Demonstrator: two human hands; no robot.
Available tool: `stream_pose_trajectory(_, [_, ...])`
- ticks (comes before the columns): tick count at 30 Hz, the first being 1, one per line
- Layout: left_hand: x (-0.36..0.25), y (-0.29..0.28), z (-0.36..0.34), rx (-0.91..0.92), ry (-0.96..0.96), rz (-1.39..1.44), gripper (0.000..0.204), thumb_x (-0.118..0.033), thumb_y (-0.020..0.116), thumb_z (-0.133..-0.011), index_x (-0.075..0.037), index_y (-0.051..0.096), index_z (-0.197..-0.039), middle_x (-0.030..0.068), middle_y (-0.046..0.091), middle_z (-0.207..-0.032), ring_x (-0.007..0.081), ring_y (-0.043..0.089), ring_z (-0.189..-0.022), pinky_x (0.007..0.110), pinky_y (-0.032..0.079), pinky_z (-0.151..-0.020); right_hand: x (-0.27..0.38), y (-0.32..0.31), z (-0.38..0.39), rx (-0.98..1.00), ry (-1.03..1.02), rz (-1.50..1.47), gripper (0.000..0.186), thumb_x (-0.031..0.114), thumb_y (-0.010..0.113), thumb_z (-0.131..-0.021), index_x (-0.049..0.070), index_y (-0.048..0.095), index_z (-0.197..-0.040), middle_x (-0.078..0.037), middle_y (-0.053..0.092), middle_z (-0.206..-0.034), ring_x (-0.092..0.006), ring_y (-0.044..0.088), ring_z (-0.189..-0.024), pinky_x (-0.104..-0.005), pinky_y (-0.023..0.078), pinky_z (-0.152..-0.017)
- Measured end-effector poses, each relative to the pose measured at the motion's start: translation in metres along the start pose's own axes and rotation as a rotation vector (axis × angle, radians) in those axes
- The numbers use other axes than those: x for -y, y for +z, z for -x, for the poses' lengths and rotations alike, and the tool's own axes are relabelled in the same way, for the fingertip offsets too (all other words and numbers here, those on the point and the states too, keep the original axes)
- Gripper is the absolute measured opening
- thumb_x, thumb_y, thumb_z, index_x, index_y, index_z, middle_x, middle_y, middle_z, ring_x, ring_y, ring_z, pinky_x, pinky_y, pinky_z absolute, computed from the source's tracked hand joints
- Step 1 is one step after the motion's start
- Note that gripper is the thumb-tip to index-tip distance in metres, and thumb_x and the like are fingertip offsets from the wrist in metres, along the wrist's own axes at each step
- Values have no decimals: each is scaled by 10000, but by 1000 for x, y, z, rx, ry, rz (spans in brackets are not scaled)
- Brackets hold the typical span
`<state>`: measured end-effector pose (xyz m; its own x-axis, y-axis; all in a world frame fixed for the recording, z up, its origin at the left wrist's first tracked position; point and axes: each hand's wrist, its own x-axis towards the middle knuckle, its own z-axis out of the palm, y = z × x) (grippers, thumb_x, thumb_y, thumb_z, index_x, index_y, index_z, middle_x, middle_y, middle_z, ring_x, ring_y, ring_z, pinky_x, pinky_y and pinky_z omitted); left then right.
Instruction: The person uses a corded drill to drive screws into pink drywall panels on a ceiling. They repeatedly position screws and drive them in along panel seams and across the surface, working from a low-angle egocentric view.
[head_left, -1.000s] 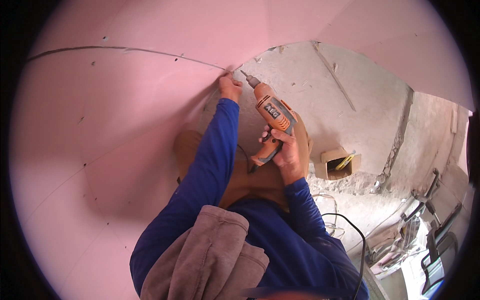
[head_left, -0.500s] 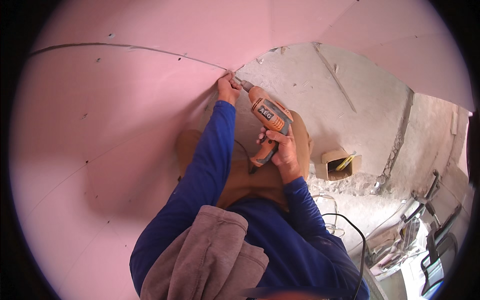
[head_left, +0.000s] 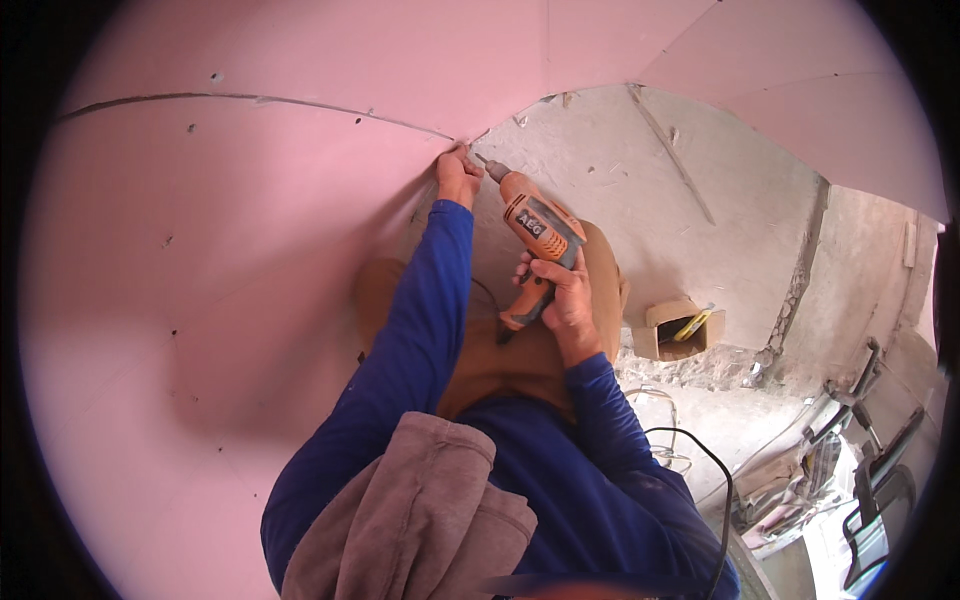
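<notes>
An orange and black power drill (head_left: 540,227) is gripped in my right hand (head_left: 570,300), fingers wrapped round its handle. Its bit (head_left: 482,158) points away from me, with a small gap between the tip and my left hand (head_left: 459,178). That hand is closed at the corner where pink wall boards (head_left: 250,200) meet the floor, next to the end of a dark seam (head_left: 300,98). Its fingertips hide whatever may be between them.
An open cardboard box (head_left: 655,340) with a yellow utility knife (head_left: 695,324) stands on the rough concrete floor (head_left: 590,150). A thin strip (head_left: 672,153) lies farther off. A black cable (head_left: 715,460) runs past my right side. Chairs (head_left: 880,480) and clutter fill the lower right.
The drill's bit has drawn slightly back to the right, away from my left hand. My left hand stays at the board corner, its fingers shifted a little.
</notes>
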<state>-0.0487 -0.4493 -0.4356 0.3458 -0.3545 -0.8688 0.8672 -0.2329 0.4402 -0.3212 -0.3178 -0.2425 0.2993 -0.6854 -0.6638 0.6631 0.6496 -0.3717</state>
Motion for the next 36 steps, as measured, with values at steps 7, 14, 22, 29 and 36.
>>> stream_pose_trajectory(7, [-7,-1,15,42,-91,3,165,-203,588,-1127,-121,694,-1031,-69,347,-613,108,285,-491,308,327,-523,-3,2,-2,-12,-15,20,610,-94,743,-874,42,517,-1424,-177,731,-1066,-296,749,-860,-470,660,-726])
stream_pose_trajectory(14, [-9,5,13,4,-43,-26,242,-222,583,-1139,-114,630,-927,-59,352,-626,102,328,-516,299,349,-530,-3,4,0,-26,-11,56,601,-95,714,-890,35,517,-1443,-179,717,-1069,-307,738,-869,-486,654,-745])
stream_pose_trajectory(22, [-8,11,11,-91,-58,-29,191,-174,600,-1120,-102,646,-949,-58,335,-638,106,305,-503,302,333,-538,-2,4,-3,8,-2,15,623,-91,750,-864,39,510,-1424,-172,727,-1051,-294,744,-844,-458,652,-720])
stream_pose_trajectory(29, [-14,11,7,-114,-141,78,185,-157,593,-1116,-122,624,-937,-54,334,-640,101,306,-503,290,305,-505,-4,3,-4,16,-14,13,632,-91,750,-860,46,507,-1427,-172,729,-1053,-290,743,-837,-455,654,-723])
stream_pose_trajectory(36, [-9,14,1,-163,-71,-3,268,-138,587,-1111,-164,537,-849,-63,325,-633,94,304,-498,267,278,-489,-3,2,-3,3,-5,13,628,-88,749,-861,44,501,-1423,-182,731,-1062,-293,743,-829,-458,655,-720])
